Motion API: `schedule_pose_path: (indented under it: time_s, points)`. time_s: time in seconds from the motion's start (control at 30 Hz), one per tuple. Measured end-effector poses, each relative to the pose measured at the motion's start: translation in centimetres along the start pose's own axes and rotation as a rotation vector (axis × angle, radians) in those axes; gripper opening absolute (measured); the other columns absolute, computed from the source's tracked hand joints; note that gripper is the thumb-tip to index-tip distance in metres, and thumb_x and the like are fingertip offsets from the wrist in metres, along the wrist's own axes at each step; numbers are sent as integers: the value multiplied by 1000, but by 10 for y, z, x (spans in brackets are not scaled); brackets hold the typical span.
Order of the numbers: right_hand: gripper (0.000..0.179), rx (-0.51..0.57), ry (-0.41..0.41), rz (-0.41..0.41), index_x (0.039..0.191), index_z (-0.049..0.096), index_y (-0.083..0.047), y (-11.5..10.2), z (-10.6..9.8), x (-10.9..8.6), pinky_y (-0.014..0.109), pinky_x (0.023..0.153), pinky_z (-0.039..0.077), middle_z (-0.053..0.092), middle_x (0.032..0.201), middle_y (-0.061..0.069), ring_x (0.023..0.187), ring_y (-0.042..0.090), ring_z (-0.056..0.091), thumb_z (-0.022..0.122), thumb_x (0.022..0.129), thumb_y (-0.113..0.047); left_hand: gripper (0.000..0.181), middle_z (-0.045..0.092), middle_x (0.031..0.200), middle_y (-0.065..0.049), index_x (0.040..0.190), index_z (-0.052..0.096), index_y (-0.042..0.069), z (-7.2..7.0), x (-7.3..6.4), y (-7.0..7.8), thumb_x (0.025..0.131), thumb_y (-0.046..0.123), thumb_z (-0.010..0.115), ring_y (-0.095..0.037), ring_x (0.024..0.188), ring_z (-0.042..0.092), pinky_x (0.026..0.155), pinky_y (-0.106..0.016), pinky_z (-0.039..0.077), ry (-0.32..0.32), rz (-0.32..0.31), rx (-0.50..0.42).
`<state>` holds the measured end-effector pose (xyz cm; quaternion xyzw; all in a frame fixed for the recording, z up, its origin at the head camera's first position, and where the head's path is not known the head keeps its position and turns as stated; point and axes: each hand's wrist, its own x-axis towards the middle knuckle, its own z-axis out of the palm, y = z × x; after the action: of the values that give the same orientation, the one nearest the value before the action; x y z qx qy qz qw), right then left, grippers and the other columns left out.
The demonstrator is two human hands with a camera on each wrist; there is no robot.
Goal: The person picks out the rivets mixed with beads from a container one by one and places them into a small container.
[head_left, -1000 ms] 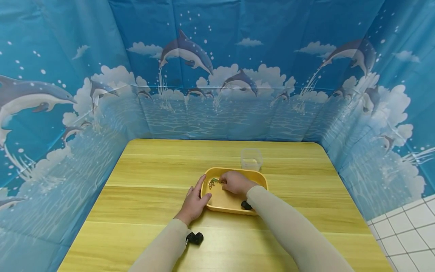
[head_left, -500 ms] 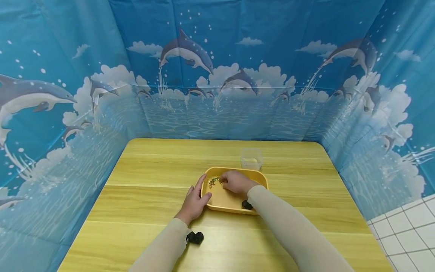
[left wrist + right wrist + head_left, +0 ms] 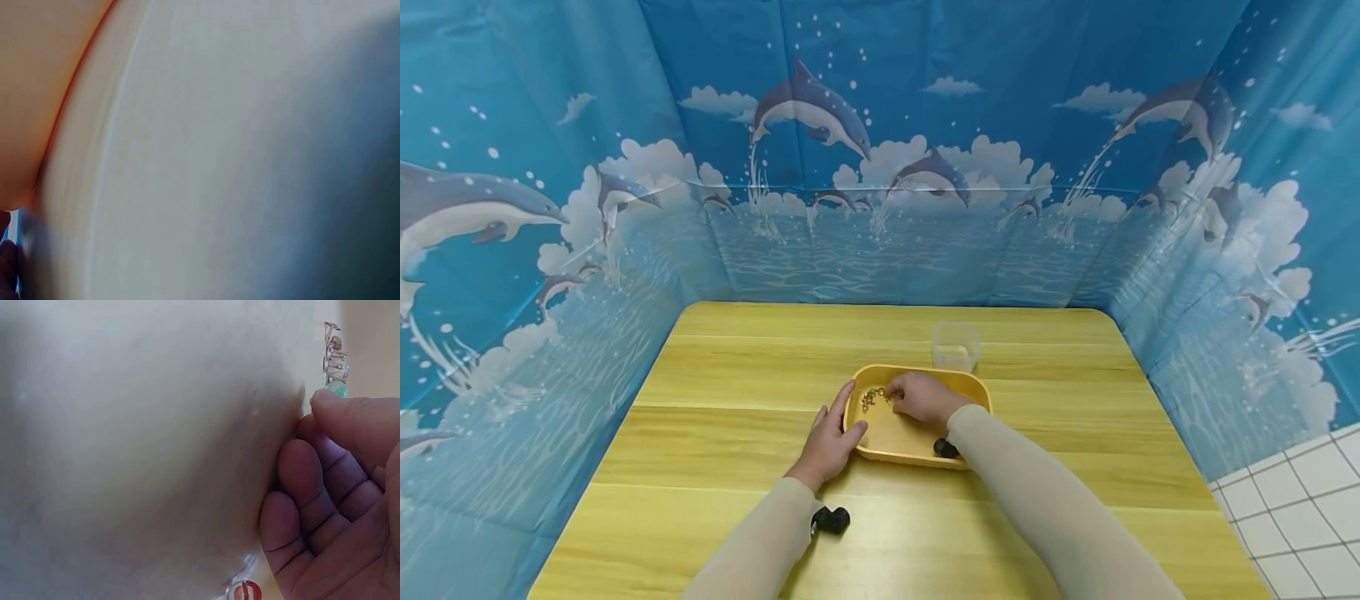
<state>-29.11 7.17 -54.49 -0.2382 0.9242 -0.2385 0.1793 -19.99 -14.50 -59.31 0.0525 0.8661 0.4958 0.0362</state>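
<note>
Small gold and green trinkets (image 3: 871, 398) lie in a curved cluster in the left part of a yellow tray (image 3: 917, 458). My left hand (image 3: 827, 446) rests against the tray's left side, thumb and fingers spread and mostly straight along the rim. Inside the tray, my right hand (image 3: 919, 396) has its curled fingers at the right end of the cluster. In the right wrist view, thumb and index finger nearly meet beside metallic pieces (image 3: 336, 347) and a green bead (image 3: 338, 387); I cannot tell if something is pinched. A glass-like ball with red inside (image 3: 245, 590) shows at the bottom.
A clear plastic container (image 3: 955, 348) stands right behind the tray on the wood-grain table (image 3: 737, 375). A dolphin-print curtain (image 3: 880, 250) surrounds the table's back and sides. A black wrist camera (image 3: 831, 520) sits under the left cuff.
The view has tilted slightly, so table and tray appear a little higher. Both hands keep nearly the same places at the tray, with only small finger movement at the right hand.
</note>
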Motion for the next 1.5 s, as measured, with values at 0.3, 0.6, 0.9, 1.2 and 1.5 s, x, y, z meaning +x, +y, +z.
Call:
schedule_pose_path:
  time_s: [0.3,0.6,0.9,1.2,1.5]
  points:
    - [24,-53,18,-49,121,80,-9,5,6,4,40,96,60,79,118,5,105,18,71,72,98,-12,71,51,161,-12,168,25,39,1,0,0,106,31,60,-52,159,19,133,-63,8,0,4,-6]
    - [18,-102,49,-70,111,84,-12,9,12,10,38,95,61,81,110,0,102,17,74,77,96,-18,72,56,157,-15,168,27,34,3,2,-4,104,30,60,-55,155,27,132,-64,10,13,36,4]
    - [10,-94,65,-42,101,85,-16,8,14,11,35,91,61,81,103,-4,95,12,72,77,95,-17,72,53,159,-13,168,26,37,3,1,-2,105,32,60,-53,158,21,134,-62,8,11,13,5]
    - [6,-87,60,-30,98,83,-15,5,13,8,33,84,59,78,97,-4,82,8,63,77,96,-16,72,61,152,-13,169,25,32,3,0,-1,106,30,60,-52,157,26,134,-60,6,5,25,9]
    - [6,-71,44,-61,90,77,-16,8,11,6,31,77,56,72,88,-5,77,10,58,76,96,-15,71,58,155,-13,168,24,38,3,0,-1,106,32,59,-51,157,26,134,-61,8,6,13,6]
